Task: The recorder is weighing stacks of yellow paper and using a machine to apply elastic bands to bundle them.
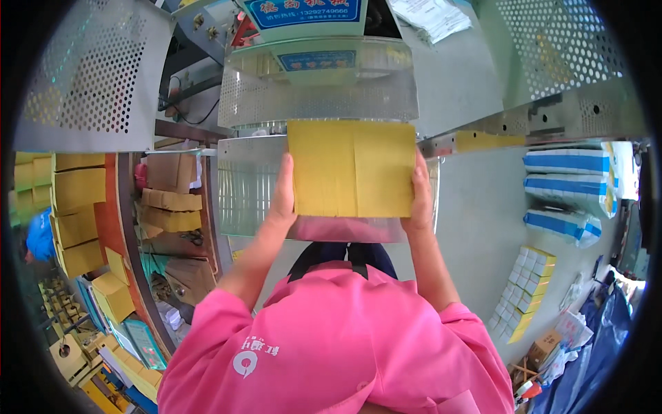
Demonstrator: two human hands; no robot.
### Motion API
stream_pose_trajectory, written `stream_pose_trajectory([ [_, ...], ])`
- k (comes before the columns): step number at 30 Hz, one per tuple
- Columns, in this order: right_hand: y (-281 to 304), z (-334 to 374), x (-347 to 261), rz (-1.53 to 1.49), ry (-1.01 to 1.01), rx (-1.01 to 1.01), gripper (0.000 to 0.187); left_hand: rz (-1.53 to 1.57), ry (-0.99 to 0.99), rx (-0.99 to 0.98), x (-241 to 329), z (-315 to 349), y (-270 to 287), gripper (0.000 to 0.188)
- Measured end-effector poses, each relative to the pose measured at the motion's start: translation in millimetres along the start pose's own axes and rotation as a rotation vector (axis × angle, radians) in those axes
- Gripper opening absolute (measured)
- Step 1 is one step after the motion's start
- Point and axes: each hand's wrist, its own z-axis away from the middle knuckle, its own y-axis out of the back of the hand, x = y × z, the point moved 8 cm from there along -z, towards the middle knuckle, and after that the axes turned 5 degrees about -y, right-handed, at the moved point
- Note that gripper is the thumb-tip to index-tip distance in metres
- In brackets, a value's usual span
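Observation:
A yellow block (324,169) that looks like stacked paper is held up in front of me, with a seam running down its middle. My left hand (283,193) presses flat against its left side, and my right hand (420,190) grips the right side, thumbs towards the top. Under the block lies a shiny metal tray (248,186) of the machine, its surface reflecting my pink sleeves and shirt. Just beyond the block stands a clear perforated guard (317,93). Fingers on the block's underside are hidden.
Perforated metal panels (89,76) flank the machine. On the left, a rack (127,241) holds yellow stacks and brown cartons. Blue-and-white wrapped packs (565,162) stand on the right, above bundled white-and-yellow blocks (524,293) on the floor. A blue tarp (593,345) lies at the lower right.

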Motion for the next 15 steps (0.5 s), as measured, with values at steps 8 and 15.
stream_pose_trajectory([
  [8, -7.8, -64.3, -5.3, 0.049, -0.032, 0.054, 0.058, -0.156, -0.134, -0.117, 21.4, -81.4, -13.9, 0.061],
  [15, -11.3, -71.6, -8.2, 0.07, -0.052, 0.041, 0.06, -0.115, -0.139, -0.141, 30.3, -79.5, -15.8, 0.066],
])
